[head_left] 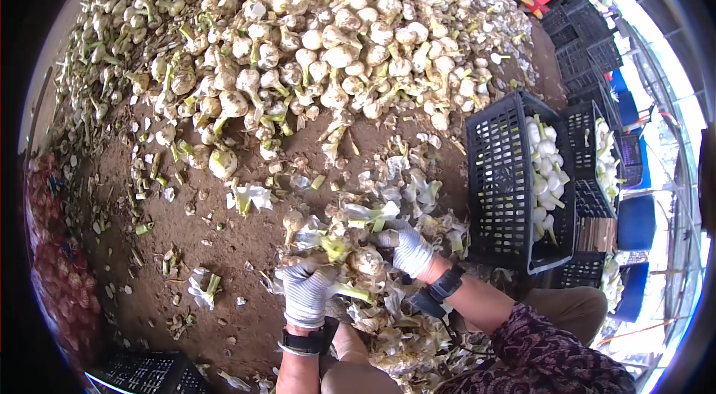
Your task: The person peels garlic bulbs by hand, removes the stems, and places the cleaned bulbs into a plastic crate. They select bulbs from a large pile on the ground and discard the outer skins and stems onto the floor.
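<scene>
My left hand (307, 291), in a white striped glove, is closed at the lower centre on a garlic plant whose yellow-green stalk (335, 247) shows above the fingers. My right hand (409, 248), gloved the same way, is to its right with the fingers curled together; what they hold is hidden. Between the hands lies a round garlic bulb (367, 261). A pale peeled leaf (373, 213) with a green end is just beyond the right fingers. Loose husks (406, 327) pile up beneath both wrists.
A large heap of garlic (335, 43) spreads over the soil ahead. To the right stands a black crate (498, 177) holding trimmed white garlic (548, 170), with more crates (589, 155) beyond. Red net sacks (63, 274) line the left edge, and another black crate (145, 371) is at lower left.
</scene>
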`<state>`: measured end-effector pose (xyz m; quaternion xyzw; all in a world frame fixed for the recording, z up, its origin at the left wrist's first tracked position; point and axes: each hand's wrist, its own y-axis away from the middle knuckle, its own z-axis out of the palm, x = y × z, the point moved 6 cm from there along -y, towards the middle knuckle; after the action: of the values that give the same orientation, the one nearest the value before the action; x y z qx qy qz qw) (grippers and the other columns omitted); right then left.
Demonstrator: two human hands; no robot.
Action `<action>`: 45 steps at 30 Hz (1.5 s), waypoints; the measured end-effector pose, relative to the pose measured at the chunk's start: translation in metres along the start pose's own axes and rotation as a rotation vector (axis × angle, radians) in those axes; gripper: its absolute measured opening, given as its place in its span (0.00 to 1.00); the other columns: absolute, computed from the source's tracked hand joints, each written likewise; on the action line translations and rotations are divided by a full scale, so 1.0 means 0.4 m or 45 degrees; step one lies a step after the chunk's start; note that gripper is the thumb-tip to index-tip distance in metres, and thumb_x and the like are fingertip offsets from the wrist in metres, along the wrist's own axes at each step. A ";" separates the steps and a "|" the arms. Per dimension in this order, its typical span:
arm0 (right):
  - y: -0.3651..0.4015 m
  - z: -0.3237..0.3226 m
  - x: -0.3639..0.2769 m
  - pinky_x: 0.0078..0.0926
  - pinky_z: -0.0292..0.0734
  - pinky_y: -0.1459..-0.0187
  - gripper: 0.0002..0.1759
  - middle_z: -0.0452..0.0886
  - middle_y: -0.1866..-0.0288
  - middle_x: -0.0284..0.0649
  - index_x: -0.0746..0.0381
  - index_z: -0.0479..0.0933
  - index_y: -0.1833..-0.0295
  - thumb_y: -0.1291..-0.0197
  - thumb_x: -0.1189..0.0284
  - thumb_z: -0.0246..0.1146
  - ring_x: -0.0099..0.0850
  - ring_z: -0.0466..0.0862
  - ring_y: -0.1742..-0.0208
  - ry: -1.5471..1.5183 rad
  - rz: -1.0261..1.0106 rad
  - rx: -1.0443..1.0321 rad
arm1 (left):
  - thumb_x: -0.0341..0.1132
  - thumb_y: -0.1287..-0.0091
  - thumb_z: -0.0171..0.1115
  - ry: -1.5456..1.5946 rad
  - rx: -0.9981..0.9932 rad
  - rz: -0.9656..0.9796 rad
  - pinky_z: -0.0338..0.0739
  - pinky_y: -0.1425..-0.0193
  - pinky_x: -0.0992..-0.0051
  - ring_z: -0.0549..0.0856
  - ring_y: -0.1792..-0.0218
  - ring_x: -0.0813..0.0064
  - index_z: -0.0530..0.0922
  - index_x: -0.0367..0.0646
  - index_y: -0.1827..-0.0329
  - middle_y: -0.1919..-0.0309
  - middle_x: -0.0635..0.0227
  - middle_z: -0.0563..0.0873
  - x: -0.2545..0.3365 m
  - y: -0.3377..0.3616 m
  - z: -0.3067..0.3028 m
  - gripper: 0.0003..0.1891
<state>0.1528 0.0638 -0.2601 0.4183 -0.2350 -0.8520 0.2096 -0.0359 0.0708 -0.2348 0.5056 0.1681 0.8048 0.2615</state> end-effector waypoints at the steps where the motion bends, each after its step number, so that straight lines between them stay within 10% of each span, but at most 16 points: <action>1: 0.004 -0.001 0.000 0.23 0.77 0.48 0.22 0.82 0.52 0.38 0.68 0.74 0.44 0.44 0.71 0.66 0.26 0.82 0.52 -0.003 -0.001 0.008 | 0.23 0.45 0.60 -0.002 -0.005 -0.007 0.74 0.69 0.79 0.80 0.74 0.82 0.84 0.34 0.66 0.73 0.69 0.85 0.018 0.011 0.016 0.07; 8: -0.015 -0.070 -0.042 0.18 0.78 0.68 0.09 0.82 0.68 0.32 0.63 0.80 0.59 0.43 0.71 0.65 0.21 0.81 0.66 0.227 -0.128 0.312 | 0.35 0.50 0.65 -1.214 -0.808 0.745 0.77 0.70 0.67 0.82 0.75 0.60 0.82 0.45 0.68 0.76 0.62 0.82 0.029 0.120 0.216 0.08; 12: 0.026 -0.072 -0.085 0.32 0.84 0.58 0.14 0.82 0.57 0.40 0.63 0.76 0.50 0.40 0.68 0.62 0.34 0.84 0.57 -0.223 0.079 0.318 | 0.43 0.46 0.62 -2.339 -0.662 -0.093 0.79 0.67 0.62 0.85 0.71 0.58 0.82 0.50 0.67 0.73 0.62 0.86 -0.216 0.007 -0.027 0.10; 19: 0.046 -0.043 -0.096 0.19 0.76 0.78 0.10 0.82 0.66 0.35 0.62 0.79 0.56 0.42 0.70 0.64 0.26 0.82 0.72 0.079 -0.236 0.538 | 0.55 0.45 0.66 -1.464 -0.030 0.625 0.76 0.72 0.65 0.82 0.77 0.58 0.82 0.41 0.69 0.79 0.58 0.82 -0.012 0.022 0.061 0.22; 21: 0.062 -0.040 -0.089 0.18 0.76 0.77 0.09 0.82 0.67 0.33 0.62 0.80 0.58 0.44 0.72 0.66 0.23 0.81 0.70 0.144 -0.090 0.573 | 0.52 0.43 0.67 -0.715 -0.095 0.265 0.73 0.74 0.71 0.79 0.81 0.71 0.83 0.38 0.68 0.81 0.61 0.82 -0.052 -0.007 0.078 0.22; 26: 0.049 -0.041 -0.082 0.18 0.72 0.77 0.08 0.81 0.71 0.30 0.63 0.81 0.60 0.42 0.71 0.66 0.19 0.76 0.76 0.452 -0.398 0.571 | 0.34 0.39 0.64 -0.521 -0.076 -0.201 0.71 0.72 0.79 0.75 0.78 0.86 0.83 0.32 0.67 0.80 0.73 0.82 -0.062 -0.039 0.130 0.11; 31: 0.073 -0.043 -0.081 0.20 0.72 0.79 0.08 0.80 0.74 0.32 0.61 0.80 0.61 0.42 0.69 0.64 0.23 0.77 0.80 0.002 -0.154 0.570 | 0.30 0.45 0.61 -0.712 0.046 0.244 0.73 0.71 0.77 0.76 0.80 0.81 0.85 0.37 0.68 0.82 0.61 0.82 -0.099 -0.065 0.059 0.07; 36: 0.078 -0.023 -0.037 0.20 0.73 0.79 0.10 0.78 0.76 0.32 0.61 0.77 0.60 0.39 0.65 0.60 0.25 0.76 0.80 -0.595 0.257 0.444 | 0.29 0.39 0.58 -0.380 0.481 0.117 0.67 0.74 0.81 0.73 0.77 0.87 0.84 0.35 0.69 0.78 0.75 0.82 -0.106 -0.106 -0.123 0.08; 41: 0.050 -0.064 0.010 0.24 0.77 0.73 0.14 0.80 0.68 0.34 0.61 0.77 0.54 0.38 0.62 0.58 0.22 0.77 0.74 -0.692 0.306 0.285 | 0.41 0.37 0.66 -0.043 0.131 0.029 0.69 0.73 0.81 0.76 0.78 0.82 0.81 0.35 0.65 0.78 0.72 0.81 -0.123 -0.063 -0.032 0.15; 45: 0.075 -0.003 -0.016 0.21 0.75 0.73 0.13 0.80 0.69 0.32 0.60 0.77 0.54 0.37 0.63 0.58 0.20 0.76 0.74 -0.485 0.254 0.483 | 0.35 0.46 0.66 -1.494 -0.112 1.027 0.74 0.72 0.69 0.79 0.74 0.64 0.78 0.39 0.69 0.73 0.63 0.79 0.023 0.012 0.138 0.09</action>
<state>0.1621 0.0431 -0.2397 0.2571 -0.4654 -0.8312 0.1626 0.0096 0.0725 -0.2016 0.8671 -0.2331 0.4402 0.0110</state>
